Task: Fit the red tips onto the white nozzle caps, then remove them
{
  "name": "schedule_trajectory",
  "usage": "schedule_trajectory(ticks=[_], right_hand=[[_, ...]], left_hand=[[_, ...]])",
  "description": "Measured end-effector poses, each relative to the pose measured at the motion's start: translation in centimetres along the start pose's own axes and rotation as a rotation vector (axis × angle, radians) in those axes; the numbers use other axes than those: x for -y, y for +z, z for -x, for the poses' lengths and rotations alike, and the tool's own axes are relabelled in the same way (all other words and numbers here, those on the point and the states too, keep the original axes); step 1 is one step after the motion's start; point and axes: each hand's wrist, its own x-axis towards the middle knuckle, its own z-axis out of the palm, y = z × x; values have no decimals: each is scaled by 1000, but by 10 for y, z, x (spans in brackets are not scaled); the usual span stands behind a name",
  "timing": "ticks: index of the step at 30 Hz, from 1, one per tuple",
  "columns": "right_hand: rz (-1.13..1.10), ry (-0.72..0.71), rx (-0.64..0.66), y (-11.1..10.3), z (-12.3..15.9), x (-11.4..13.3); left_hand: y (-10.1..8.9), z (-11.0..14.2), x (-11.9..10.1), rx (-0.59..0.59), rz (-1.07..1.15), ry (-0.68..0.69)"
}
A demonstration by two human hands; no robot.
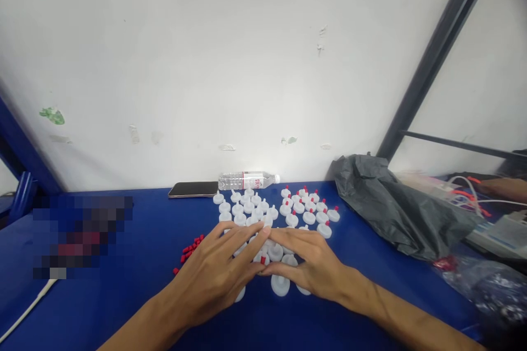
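My left hand (224,263) and my right hand (315,263) meet at their fingertips in the middle of the table. Between the thumbs and fingers shows a white nozzle cap (257,257) with a red tip (262,260), its tip pointing toward me. Both hands close round it; the exact contact is partly hidden by fingers. Beneath and behind them stand several white nozzle caps (248,207) with bare spouts. To the right is a group of white caps (321,217) with red tips on. Small loose red tips (188,252) lie beside my left hand.
A clear plastic bottle (247,181) lies along the wall, next to a dark phone (193,190). On the right sit a dark grey plastic bag (395,208) and a clear bag (489,285). A white cable (28,307) runs across the blue table (144,230) at left.
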Motion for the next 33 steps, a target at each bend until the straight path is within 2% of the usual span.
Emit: schedule_trajectory(ticks=[10, 22, 28, 33], right_hand=[[-13, -2, -7, -3, 1, 3], [-9, 19, 23, -4, 2, 7], [112, 28, 12, -6, 0, 3], [111, 19, 121, -9, -4, 0]], left_hand=[[-2, 4, -1, 30, 14, -17], [-2, 6, -3, 2, 18, 9], [-3, 0, 0, 1, 38, -14], [-1, -3, 4, -21, 118, -73]])
